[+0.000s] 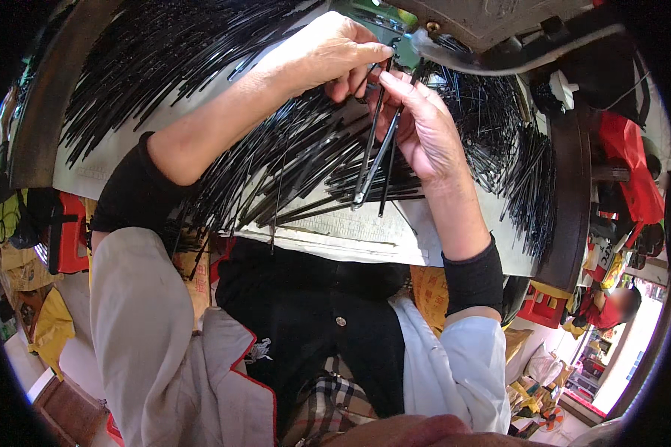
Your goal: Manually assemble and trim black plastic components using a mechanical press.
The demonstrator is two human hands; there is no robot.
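Observation:
Several thin, glossy black rods (365, 179) hang down from between the thumb and fingers of my right hand (417, 123), which is closed on them. My left hand (339, 59) meets it at the top; its thumb and forefinger are pinched at the upper end of one black rod. The exact grip of the curled fingers behind is partly hidden. Below and around both hands, loose black rods (298, 164) of the same look lie heaped on pale paper (365, 231). What the rods belong to cannot be told.
A grey metal machine part with a curved bar (522, 67) stands just above and right of my hands. More black rods (156, 67) cover the left, others (529, 179) the right. A dark table edge (566, 216) bounds the right. A person (608, 307) is far right.

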